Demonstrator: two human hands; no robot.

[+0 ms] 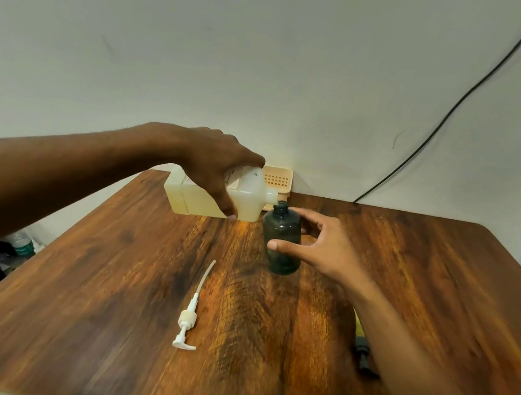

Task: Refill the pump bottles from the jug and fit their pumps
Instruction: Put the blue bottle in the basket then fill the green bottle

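My left hand [214,163] grips a translucent white jug [196,198] from above and holds it tipped sideways over the table, its spout just above the mouth of a dark green bottle [282,236]. The bottle stands upright with no pump in it. My right hand [320,242] holds the bottle's body, thumb in front and fingers behind. A white pump [190,315] with its long dip tube lies flat on the wooden table [127,313], nearer me and left of the bottle.
A beige slotted basket [278,178] sits at the table's far edge against the wall. A dark object with a yellow part [364,351] lies under my right forearm, mostly hidden. A black cable [439,124] runs down the wall.
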